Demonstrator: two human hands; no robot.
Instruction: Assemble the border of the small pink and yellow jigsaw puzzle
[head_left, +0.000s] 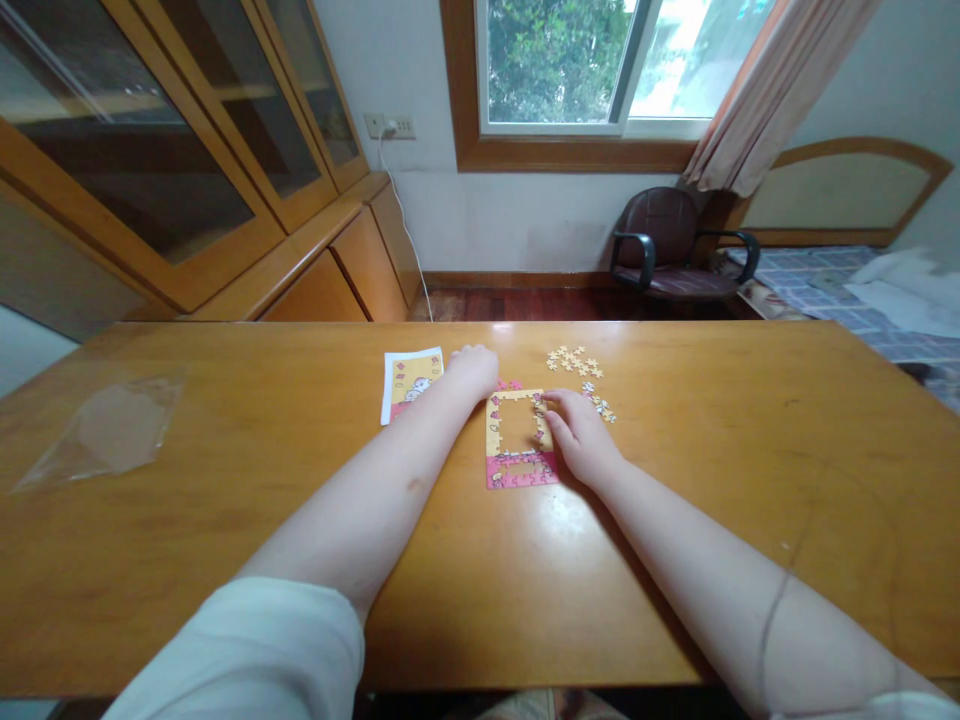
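A partly assembled jigsaw puzzle [493, 472] lies flat on the wooden table, its yellow and pink border joined around a bare middle. At its right edge rests my right hand [581, 432], thumb and fingers apart, fingertips touching the border. My left hand [474, 371] is over the far left corner, beside several loose pink pieces [511, 385]. Its fingers point down and away, hidden behind the hand. Left of it lies a reference picture card [400, 372], partly covered by my left forearm. Loose yellow pieces [574, 360] and white patterned pieces [602, 408] lie beyond my right hand.
A clear plastic bag [112, 430] lies at the left of the wooden table [712, 400]. Past the table stand a glass-fronted cabinet [217, 255], an armchair [667, 240] and a bed [832, 285]. A white cable [405, 215] hangs from the wall socket.
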